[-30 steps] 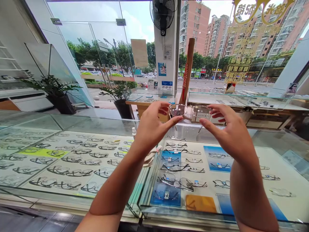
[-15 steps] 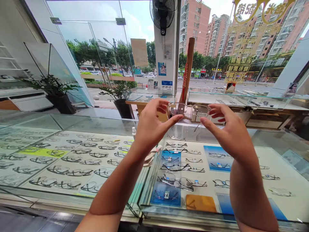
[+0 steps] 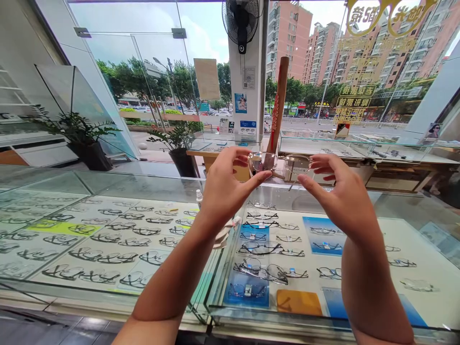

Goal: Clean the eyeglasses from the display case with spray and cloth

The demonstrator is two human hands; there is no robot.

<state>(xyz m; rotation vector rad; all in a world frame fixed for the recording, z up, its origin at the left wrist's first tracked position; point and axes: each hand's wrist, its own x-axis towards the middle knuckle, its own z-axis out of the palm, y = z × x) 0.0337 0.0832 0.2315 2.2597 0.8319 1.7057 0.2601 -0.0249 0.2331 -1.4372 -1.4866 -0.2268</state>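
Note:
A pair of eyeglasses (image 3: 299, 164) with thin, clear-looking rims is held up level above the glass counter. My left hand (image 3: 230, 179) grips its left end, thumb below the lens and fingers at the hinge side. At the other end my right hand (image 3: 332, 189) pinches the frame between thumb and fingers. Part of the temples hides behind the lenses and hands. Under the hands, the display case (image 3: 287, 311) holds rows of eyeglasses (image 3: 261, 247) on blue and white sheets, along with an orange-yellow cloth or pouch (image 3: 299, 302).
Another glass case (image 3: 86, 282) with many frames extends to the left. A white bottle (image 3: 199, 197) and a stack of pale cloths (image 3: 223, 235) stand beside my left forearm. Beyond are potted plants (image 3: 183, 160), a tall wooden post (image 3: 279, 103), a wall fan (image 3: 241, 24) and further counters (image 3: 388, 167).
Both hands keep the eyeglasses at nearly the same place. The view has shifted very slightly, and the lenses catch the light a little differently.

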